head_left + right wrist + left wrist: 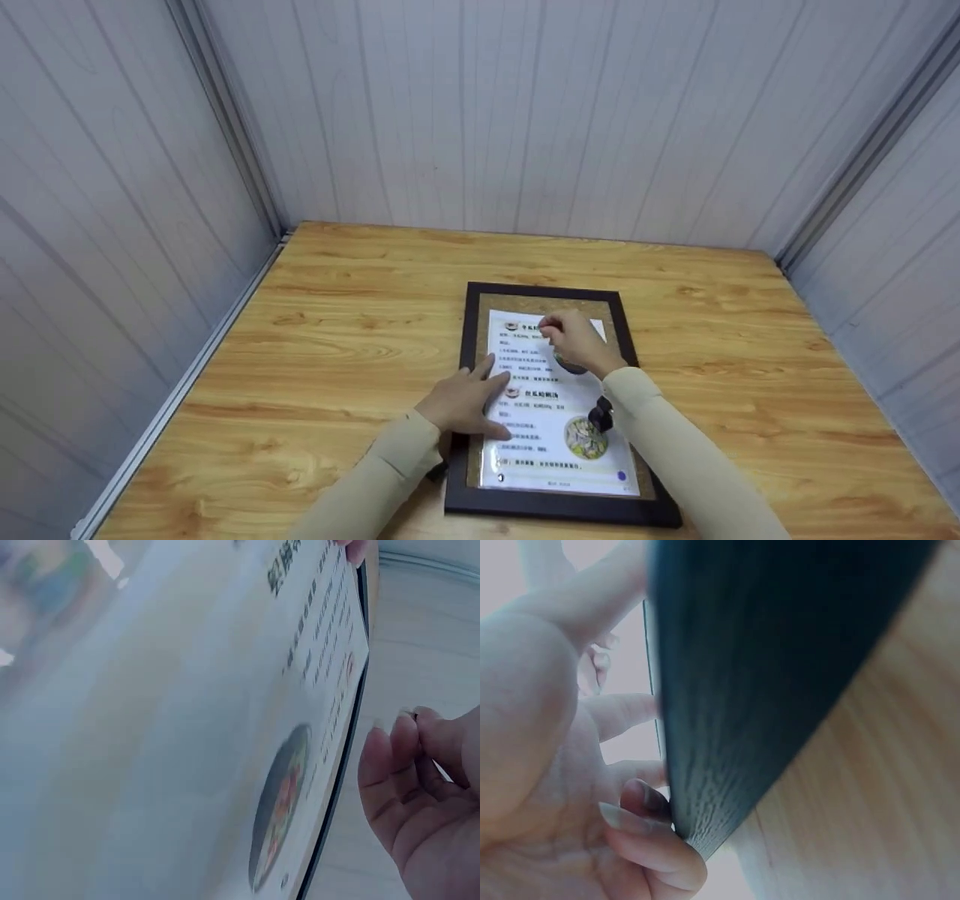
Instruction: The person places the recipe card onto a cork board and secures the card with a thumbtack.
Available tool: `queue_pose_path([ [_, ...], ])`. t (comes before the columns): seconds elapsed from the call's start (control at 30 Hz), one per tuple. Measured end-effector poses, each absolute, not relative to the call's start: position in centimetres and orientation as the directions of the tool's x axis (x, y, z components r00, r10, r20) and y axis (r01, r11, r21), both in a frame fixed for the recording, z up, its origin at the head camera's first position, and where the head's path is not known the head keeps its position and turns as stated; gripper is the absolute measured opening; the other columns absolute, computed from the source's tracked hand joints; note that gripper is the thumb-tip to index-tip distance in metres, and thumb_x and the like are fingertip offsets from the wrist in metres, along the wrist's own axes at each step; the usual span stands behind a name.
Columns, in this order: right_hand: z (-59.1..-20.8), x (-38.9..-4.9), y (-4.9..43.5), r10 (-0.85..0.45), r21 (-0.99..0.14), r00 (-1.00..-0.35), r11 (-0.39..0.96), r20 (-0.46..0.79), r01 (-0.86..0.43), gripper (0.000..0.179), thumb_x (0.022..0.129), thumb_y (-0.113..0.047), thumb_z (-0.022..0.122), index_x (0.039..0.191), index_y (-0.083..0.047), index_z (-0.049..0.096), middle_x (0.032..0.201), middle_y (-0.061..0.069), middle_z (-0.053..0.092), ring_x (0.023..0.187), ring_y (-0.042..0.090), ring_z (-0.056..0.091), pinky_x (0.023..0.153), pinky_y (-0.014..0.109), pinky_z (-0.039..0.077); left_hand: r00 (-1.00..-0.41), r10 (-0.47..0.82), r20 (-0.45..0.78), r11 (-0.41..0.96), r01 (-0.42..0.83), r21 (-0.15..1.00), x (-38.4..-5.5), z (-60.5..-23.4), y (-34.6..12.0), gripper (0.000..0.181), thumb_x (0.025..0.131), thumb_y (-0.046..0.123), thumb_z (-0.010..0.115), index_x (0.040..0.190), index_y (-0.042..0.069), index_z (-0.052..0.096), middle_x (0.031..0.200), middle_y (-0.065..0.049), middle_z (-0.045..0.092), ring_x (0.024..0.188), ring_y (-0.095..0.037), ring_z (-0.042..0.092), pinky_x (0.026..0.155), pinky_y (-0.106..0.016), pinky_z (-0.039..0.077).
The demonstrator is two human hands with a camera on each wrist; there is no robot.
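Note:
A printed recipe sheet (540, 450) with a glossy surface lies on a black-framed cork board (540, 301). My left hand (466, 401) rests with spread fingers across the left frame edge and the sheet's left side. In the left wrist view the dark frame side (712, 765) hides part of those fingers. Over the sheet's upper part is my right hand (581, 341), raised off the paper with fingers curled. Its thumb and fingertips pinch a tiny dark thing (415, 716), mostly hidden, whose kind I cannot make out. A blue-purple dot (621, 475) and a dark round mark (501, 477) show near the sheet's lower corners.
The board lies on a wood-grain table (345, 337) near its front edge. Pale panelled walls (495, 120) close off the back and both sides. A small black device (601, 415) sits at my right wrist.

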State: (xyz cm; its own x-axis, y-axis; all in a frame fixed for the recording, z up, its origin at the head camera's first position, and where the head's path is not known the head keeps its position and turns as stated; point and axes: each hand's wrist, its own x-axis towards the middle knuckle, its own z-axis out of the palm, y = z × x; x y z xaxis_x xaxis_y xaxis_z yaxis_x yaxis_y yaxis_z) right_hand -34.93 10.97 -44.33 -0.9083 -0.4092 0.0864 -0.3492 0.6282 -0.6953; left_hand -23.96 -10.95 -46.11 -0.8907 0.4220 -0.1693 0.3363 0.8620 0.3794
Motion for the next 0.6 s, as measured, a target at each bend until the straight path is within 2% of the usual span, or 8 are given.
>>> queue_pose_path([
  [0.23,-45.1,-35.8,9.1,-0.435,-0.696,-0.893,0.606,0.114,-0.384,0.016,0.099,-0.004,0.058,0.099,0.003,0.073,0.082,0.005,0.066,0.073,0.015,0.057,0.069,0.034,0.05,-0.883,0.436,-0.173,0.855,0.346,0.387,-24.0,-46.1,-10.4,0.099,0.073,0.063,0.078,0.154,0.022,0.038,0.163,-0.013,0.018,0.138,-0.048,0.033,0.107,-0.059,0.035],
  [0.4,-45.6,-36.1,7.7,-0.467,-0.695,-0.868,0.567,0.171,-0.442,0.014,0.096,-0.002,0.061,0.096,0.003,0.074,0.086,0.006,0.07,0.079,0.017,0.061,0.076,0.036,0.052,-0.885,0.426,-0.186,0.864,0.338,0.373,-23.9,-46.1,-10.4,0.098,0.074,0.064,0.077,0.155,0.024,0.038,0.164,-0.012,0.017,0.138,-0.047,0.033,0.107,-0.058,0.035],
  [0.6,-46.4,-36.7,6.4,-0.417,-0.719,-0.897,0.578,0.147,-0.386,0.013,0.094,-0.003,0.065,0.098,0.003,0.076,0.094,0.01,0.073,0.092,0.024,0.066,0.088,0.042,0.053,-0.884,0.433,-0.177,0.862,0.349,0.367,-23.8,-46.3,-10.6,0.099,0.074,0.065,0.076,0.155,0.024,0.037,0.164,-0.013,0.016,0.138,-0.046,0.033,0.106,-0.058,0.037],
])
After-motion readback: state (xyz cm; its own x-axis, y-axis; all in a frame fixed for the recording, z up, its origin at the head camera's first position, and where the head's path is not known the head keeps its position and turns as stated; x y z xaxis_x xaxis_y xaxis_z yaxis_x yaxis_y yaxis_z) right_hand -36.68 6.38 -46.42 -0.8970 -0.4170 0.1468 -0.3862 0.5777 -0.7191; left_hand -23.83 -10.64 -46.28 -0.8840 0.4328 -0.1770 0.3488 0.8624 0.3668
